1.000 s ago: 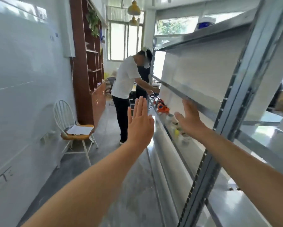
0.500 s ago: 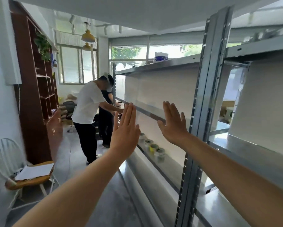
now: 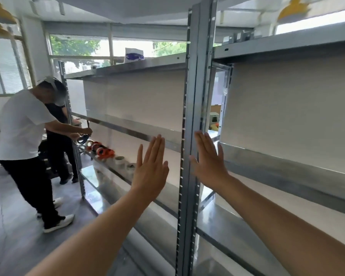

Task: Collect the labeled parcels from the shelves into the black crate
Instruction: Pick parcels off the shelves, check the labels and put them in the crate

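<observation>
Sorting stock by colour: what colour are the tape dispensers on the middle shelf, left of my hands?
Orange and black tape dispensers, seen best in the head view.

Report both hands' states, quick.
Left hand: open, flat, fingers together, holding nothing.
Right hand: open, flat, holding nothing, raised beside the shelf upright.

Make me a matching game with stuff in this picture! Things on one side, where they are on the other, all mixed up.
Things:
1. white and blue bag
2. orange tape dispensers
3. left hand
4. yellow lamp

Places:
A. hanging at the top right
B. held up flat, left of the metal post
C. on top of the highest shelf
D. on a lower shelf, near the person in the white shirt

Pairs: 1-C, 2-D, 3-B, 4-A
</observation>
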Motion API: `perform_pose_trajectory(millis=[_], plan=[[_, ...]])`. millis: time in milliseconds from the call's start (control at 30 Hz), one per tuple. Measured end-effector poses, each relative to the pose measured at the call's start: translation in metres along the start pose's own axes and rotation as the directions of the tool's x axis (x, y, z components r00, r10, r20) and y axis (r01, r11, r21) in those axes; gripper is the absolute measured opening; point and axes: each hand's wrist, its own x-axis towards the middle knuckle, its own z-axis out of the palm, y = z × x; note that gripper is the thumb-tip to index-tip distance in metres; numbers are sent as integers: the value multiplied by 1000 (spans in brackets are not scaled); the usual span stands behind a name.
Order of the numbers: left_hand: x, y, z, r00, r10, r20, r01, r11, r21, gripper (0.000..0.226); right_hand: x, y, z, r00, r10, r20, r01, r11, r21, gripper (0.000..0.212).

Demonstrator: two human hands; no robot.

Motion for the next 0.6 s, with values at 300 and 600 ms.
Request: perform_pose_trajectory(millis=[300, 600], plan=[[2, 117, 28, 966, 257, -35, -259, 947, -191, 67, -80, 105, -42, 975, 203, -85, -213, 967, -140, 70], [-19, 258, -19, 922, 352, -162, -385, 879, -281, 63, -172, 170, -140, 940, 296, -172, -329, 920, -214, 71]])
